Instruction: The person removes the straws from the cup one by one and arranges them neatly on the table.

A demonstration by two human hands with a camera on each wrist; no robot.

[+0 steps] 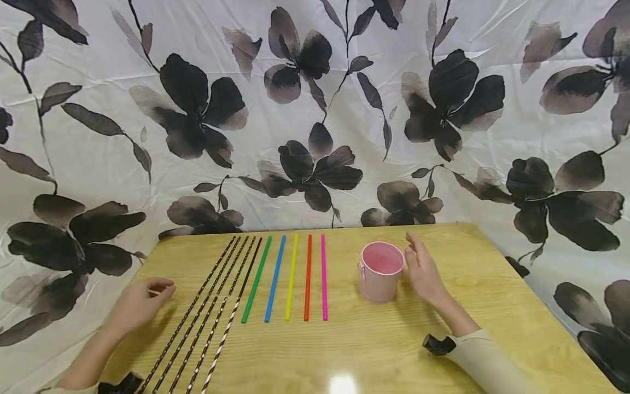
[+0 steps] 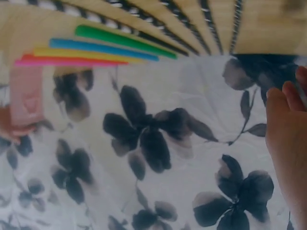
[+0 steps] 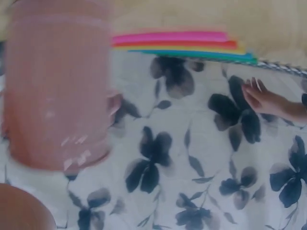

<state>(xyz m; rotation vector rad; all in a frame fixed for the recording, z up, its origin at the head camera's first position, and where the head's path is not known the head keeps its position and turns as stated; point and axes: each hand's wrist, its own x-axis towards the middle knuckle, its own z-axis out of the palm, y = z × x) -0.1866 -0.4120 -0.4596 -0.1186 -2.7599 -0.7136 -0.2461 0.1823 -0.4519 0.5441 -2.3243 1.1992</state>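
On the wooden table stands a small pink bucket, upright with its mouth up and a small lug on its side. My right hand is at the bucket's right side, fingers extended along its wall. In the right wrist view the bucket looms large, with part of the hand below it. My left hand hovers left of the dark patterned sticks, fingers loosely bent around nothing. Right of those sticks lie a green stick, blue stick, yellow stick, red stick and pink stick.
A white cloth with dark flowers hangs behind the table and at both sides. One stick with broad black and white stripes runs toward the near edge. A dark wrist camera sits on the right sleeve.
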